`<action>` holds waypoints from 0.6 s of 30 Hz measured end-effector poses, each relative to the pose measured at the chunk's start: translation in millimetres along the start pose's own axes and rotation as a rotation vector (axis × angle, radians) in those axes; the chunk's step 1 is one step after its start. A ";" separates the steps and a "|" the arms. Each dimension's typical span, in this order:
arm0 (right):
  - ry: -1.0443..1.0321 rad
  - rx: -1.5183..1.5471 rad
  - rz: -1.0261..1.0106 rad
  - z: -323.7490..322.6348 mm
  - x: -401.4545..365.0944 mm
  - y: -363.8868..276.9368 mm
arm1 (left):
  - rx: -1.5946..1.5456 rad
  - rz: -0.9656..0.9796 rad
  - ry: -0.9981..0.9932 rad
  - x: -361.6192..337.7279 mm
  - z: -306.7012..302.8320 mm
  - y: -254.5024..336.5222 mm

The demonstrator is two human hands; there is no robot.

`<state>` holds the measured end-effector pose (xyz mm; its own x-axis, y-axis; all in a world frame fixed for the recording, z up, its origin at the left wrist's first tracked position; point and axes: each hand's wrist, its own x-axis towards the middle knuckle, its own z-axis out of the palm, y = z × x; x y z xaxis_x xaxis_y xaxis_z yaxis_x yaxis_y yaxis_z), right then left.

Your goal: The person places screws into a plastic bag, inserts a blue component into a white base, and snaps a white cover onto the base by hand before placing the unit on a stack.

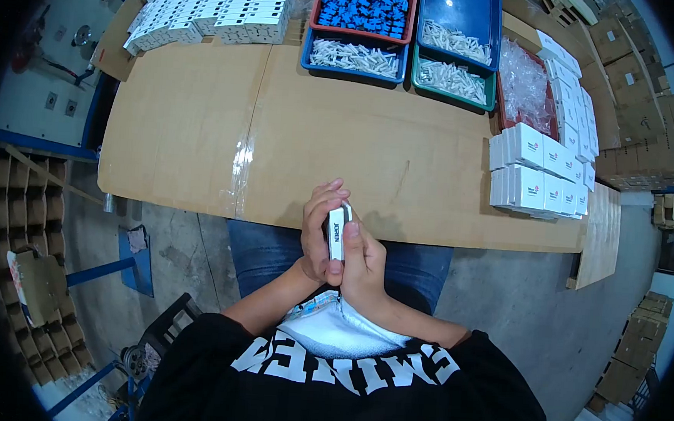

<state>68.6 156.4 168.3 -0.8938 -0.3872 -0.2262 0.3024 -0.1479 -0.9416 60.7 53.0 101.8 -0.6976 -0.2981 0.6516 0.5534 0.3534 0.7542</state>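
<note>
A small white box (337, 232) with dark print on its narrow side stands on end between my two hands, just over the near edge of the cardboard-covered table (295, 138). My left hand (318, 229) wraps it from the left, fingers curled over the top. On the right, my right hand (362, 260) presses against it with the thumb along its side. Both hands are held close to my chest above my lap.
Stacked white boxes (540, 177) sit at the right of the table, more white boxes (210, 6) at the far left. Trays of blue parts (365, 8) and white parts (354, 57) line the far edge. Brown cartons (644, 113) stand at the right.
</note>
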 end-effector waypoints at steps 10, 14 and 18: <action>-0.116 0.067 0.041 -14.3 35.4 -4.2 | -0.219 -0.398 0.134 18.7 5.6 6.1; -0.172 -0.043 0.060 -36.5 48.4 7.4 | -0.555 -0.652 0.147 33.7 -2.3 5.7; -0.193 -0.364 -0.011 -50.8 46.0 4.9 | -0.647 -0.921 0.227 37.1 -1.9 1.9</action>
<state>12.1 184.2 140.6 -0.8072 -0.5563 -0.1975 0.1252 0.1656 -0.9782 36.7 40.9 127.6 -0.8973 -0.3830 -0.2193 0.0513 -0.5840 0.8102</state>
